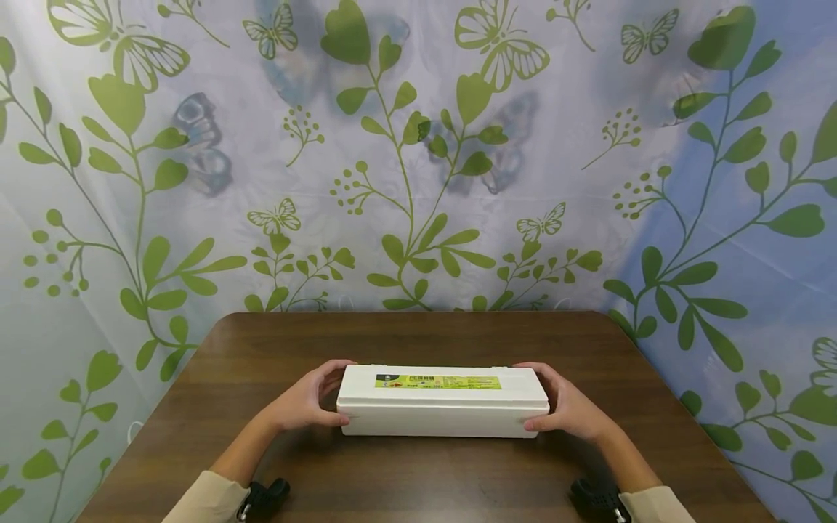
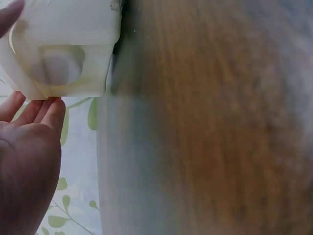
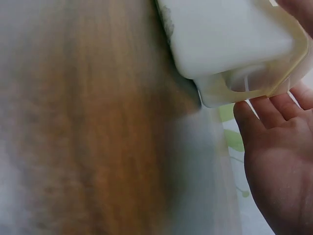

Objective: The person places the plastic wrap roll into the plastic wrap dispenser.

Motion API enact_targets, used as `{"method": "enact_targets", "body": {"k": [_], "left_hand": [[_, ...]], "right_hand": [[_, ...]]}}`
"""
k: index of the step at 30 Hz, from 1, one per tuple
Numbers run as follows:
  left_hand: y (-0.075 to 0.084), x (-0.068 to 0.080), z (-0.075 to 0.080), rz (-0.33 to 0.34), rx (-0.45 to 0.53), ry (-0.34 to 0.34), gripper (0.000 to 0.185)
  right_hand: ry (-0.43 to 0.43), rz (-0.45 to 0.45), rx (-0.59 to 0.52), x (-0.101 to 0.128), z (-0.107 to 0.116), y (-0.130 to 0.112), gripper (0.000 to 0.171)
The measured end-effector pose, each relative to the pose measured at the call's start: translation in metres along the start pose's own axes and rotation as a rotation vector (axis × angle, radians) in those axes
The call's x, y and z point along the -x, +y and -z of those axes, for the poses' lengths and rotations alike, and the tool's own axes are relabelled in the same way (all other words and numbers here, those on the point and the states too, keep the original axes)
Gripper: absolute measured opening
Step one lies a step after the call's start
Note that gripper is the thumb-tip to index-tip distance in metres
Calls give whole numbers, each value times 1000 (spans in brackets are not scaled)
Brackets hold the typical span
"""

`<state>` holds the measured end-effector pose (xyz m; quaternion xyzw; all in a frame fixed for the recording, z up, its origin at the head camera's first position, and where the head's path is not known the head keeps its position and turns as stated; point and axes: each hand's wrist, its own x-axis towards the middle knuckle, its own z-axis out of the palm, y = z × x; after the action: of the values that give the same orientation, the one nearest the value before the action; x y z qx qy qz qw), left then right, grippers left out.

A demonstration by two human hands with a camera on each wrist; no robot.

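A long white plastic box (image 1: 438, 421) with a lid lies crosswise before me in the head view. The green and yellow label (image 1: 438, 382) on its lid looks like a cling film label. My left hand (image 1: 302, 401) grips the left end, thumb on the front face and fingers round the back. At the opposite end my right hand (image 1: 575, 408) holds it the same way. In the left wrist view the end of the box (image 2: 73, 29) shows a rounded recess, with fingertips right at its edge. The right wrist view shows a similar end of the box (image 3: 230, 39).
Under the box is a brown wooden table (image 1: 418, 479) with rounded far corners. Behind it hangs a pale curtain (image 1: 418, 181) printed with green leaves and butterflies. Black wrist straps (image 1: 264, 500) sit at the sleeve cuffs.
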<state>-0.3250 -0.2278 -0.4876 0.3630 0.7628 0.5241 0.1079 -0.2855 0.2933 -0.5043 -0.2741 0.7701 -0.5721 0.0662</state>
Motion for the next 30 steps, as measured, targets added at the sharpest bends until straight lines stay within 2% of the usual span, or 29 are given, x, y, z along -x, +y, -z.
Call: {"method": "enact_targets", "body": {"k": [4,10,22,30], "left_hand": [[-4,2,-2,-31,2,-12,91],[-7,2,-3,-64,0,7,89],[-7,3,-6,-73,-39,46,84],[-6,3,-7,-70,-77,58,84]], "right_hand": [[15,-16,3,4,-2,4,100],[33,-1,-34,5,-5,5,98],[78,4,-9,5,-8,4,94],[61,44,-3,3,-5,10,97]]}}
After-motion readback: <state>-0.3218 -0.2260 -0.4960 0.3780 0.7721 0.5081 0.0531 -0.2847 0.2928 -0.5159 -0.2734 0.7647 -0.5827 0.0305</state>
